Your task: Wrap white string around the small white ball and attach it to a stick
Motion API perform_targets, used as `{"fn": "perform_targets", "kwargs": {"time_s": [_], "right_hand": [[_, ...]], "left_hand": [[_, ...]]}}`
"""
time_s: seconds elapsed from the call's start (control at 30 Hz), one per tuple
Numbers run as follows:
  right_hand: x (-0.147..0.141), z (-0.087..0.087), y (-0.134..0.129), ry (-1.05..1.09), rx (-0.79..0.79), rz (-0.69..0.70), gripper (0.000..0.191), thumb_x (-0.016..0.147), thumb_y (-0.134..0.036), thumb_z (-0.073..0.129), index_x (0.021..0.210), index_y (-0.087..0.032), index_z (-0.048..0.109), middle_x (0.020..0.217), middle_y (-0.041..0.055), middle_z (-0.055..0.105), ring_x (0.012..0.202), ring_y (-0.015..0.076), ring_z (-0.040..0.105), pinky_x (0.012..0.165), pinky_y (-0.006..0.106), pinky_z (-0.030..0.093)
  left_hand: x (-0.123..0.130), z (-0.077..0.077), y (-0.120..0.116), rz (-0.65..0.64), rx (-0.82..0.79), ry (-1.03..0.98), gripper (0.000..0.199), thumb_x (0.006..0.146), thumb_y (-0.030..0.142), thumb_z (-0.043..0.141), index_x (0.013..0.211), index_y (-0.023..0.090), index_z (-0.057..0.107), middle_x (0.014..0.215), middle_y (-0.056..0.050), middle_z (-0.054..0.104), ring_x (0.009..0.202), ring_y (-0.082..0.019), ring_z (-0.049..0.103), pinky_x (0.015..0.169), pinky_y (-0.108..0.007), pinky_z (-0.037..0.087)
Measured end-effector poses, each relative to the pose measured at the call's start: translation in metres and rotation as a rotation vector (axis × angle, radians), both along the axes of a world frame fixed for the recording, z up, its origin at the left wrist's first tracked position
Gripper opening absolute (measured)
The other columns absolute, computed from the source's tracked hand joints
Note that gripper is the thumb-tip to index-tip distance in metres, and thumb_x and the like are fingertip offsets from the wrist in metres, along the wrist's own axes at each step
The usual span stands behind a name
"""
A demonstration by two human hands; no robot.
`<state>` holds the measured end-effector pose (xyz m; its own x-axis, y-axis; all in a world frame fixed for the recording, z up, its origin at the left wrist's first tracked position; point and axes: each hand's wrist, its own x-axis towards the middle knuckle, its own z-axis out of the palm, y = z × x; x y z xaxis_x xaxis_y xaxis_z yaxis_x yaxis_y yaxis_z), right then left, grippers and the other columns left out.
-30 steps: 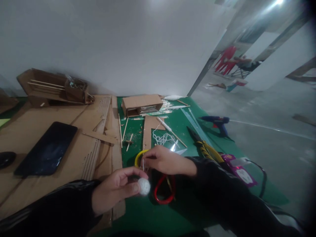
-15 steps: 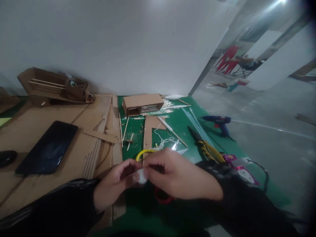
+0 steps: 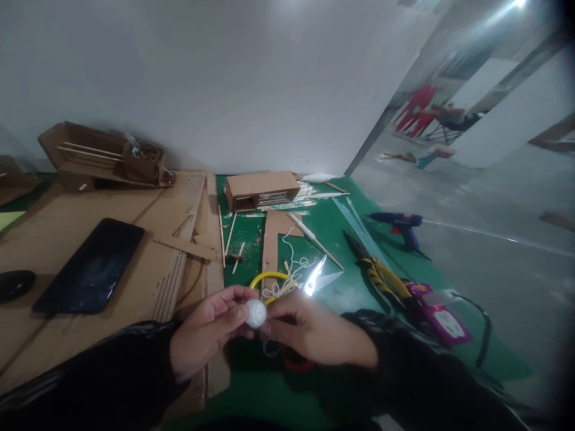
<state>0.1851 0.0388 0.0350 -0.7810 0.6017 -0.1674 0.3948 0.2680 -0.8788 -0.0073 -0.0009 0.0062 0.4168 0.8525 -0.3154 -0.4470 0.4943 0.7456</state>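
Note:
A small round white ball, apparently wound string (image 3: 256, 313), is pinched between the thumb and fingers of my left hand (image 3: 211, 326). My right hand (image 3: 309, 326) is closed at the ball's right side; its fingertips are bunched, and what they grip is too small to tell. White string (image 3: 291, 278) lies in loose loops just beyond my right hand. Scissors with shiny blades (image 3: 313, 276) lie open beside the string, their handles partly hidden under my right hand. A yellow ring-like handle (image 3: 265, 276) shows behind the ball.
Cardboard sheets (image 3: 135, 257) on the left carry a black tablet (image 3: 92, 266). A cardboard box (image 3: 263, 187) stands at the back. Pliers (image 3: 375, 269), a glue gun (image 3: 399, 224) and a purple device (image 3: 440, 314) lie right. A person sits far off.
My right hand has lowered and turned, uncovering more of the ball, string and scissors. The ball shows more fully between my hands.

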Motion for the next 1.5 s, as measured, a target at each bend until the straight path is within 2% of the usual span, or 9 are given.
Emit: {"fn": "perform_targets", "kwargs": {"time_s": [0.27,0.4,0.53,0.73,0.93,1.07,1.23,1.37,1.5], "right_hand": [[0.001,-0.007,0.035,-0.008,-0.129,0.043,0.022,0.083,-0.016,0.049,0.07,-0.01,0.065,0.063,-0.001,0.055,0.057,0.0084,0.048,0.055,0.018,0.039],[-0.002,0.0,0.045,-0.076,-0.052,0.053,0.025,0.083,-0.017,0.046,0.075,-0.011,0.068,0.062,-0.0006,0.058,0.056,0.0088,0.05,0.055,0.018,0.038],[-0.006,0.008,0.048,-0.166,0.086,-0.01,0.024,0.082,-0.021,0.048,0.077,-0.014,0.071,0.065,0.0004,0.062,0.058,0.0099,0.052,0.054,0.019,0.036],[-0.01,0.033,0.032,-0.183,0.253,-0.068,0.023,0.082,-0.017,0.047,0.069,-0.014,0.065,0.058,-0.0015,0.056,0.053,0.0082,0.045,0.049,0.02,0.03],[-0.015,0.05,-0.007,-0.193,0.419,0.054,0.013,0.076,-0.011,0.05,0.065,-0.015,0.055,0.064,-0.0013,0.057,0.057,0.0078,0.043,0.055,0.021,0.03],[-0.015,0.038,-0.023,-0.216,0.401,0.062,0.012,0.074,-0.011,0.052,0.064,-0.016,0.049,0.063,-0.0028,0.055,0.055,0.0067,0.04,0.054,0.02,0.029],[-0.013,0.006,-0.025,-0.166,0.344,-0.042,0.024,0.086,-0.016,0.044,0.063,-0.016,0.046,0.057,-0.0049,0.044,0.052,0.0059,0.036,0.05,0.019,0.027],[-0.009,-0.008,-0.015,-0.096,0.218,-0.074,0.024,0.087,-0.018,0.045,0.065,-0.015,0.052,0.057,-0.0045,0.046,0.053,0.0061,0.041,0.051,0.018,0.03],[-0.002,-0.009,0.007,-0.056,0.044,-0.076,0.022,0.086,-0.017,0.046,0.071,-0.013,0.061,0.062,-0.0014,0.055,0.056,0.0083,0.049,0.053,0.018,0.036]], "left_hand": [[-0.001,-0.003,-0.004,-0.106,-0.036,-0.05,0.027,0.073,0.027,0.072,0.096,0.014,0.065,0.086,-0.004,0.064,0.079,-0.013,0.061,0.081,-0.028,0.049],[-0.001,-0.005,-0.005,-0.195,-0.039,-0.034,0.028,0.074,0.028,0.071,0.098,0.015,0.064,0.087,-0.004,0.064,0.079,-0.014,0.063,0.08,-0.03,0.049],[-0.001,-0.007,-0.005,-0.214,0.035,0.021,0.027,0.075,0.029,0.069,0.095,0.012,0.062,0.085,-0.004,0.062,0.074,-0.012,0.06,0.07,-0.023,0.046],[0.002,-0.011,0.0,-0.106,0.03,0.106,0.024,0.074,0.029,0.069,0.092,0.017,0.057,0.083,-0.001,0.061,0.076,-0.013,0.058,0.073,-0.028,0.046],[0.003,-0.004,0.001,-0.033,0.007,0.161,0.027,0.075,0.032,0.068,0.095,0.014,0.064,0.09,-0.005,0.064,0.085,-0.016,0.058,0.079,-0.028,0.046],[0.003,-0.004,0.0,0.024,-0.003,0.115,0.025,0.079,0.03,0.065,0.099,0.016,0.065,0.087,-0.004,0.067,0.082,-0.015,0.059,0.077,-0.025,0.045],[0.004,-0.003,0.0,0.118,-0.032,0.03,0.023,0.076,0.029,0.068,0.097,0.017,0.067,0.089,-0.005,0.068,0.087,-0.016,0.059,0.081,-0.026,0.044],[0.003,-0.003,0.0,0.122,-0.038,0.015,0.027,0.074,0.03,0.07,0.098,0.018,0.067,0.086,-0.003,0.068,0.084,-0.014,0.058,0.08,-0.025,0.042],[0.001,-0.004,-0.001,0.068,0.022,0.082,0.029,0.076,0.032,0.067,0.101,0.017,0.065,0.088,-0.004,0.067,0.084,-0.015,0.056,0.079,-0.025,0.039]]}}
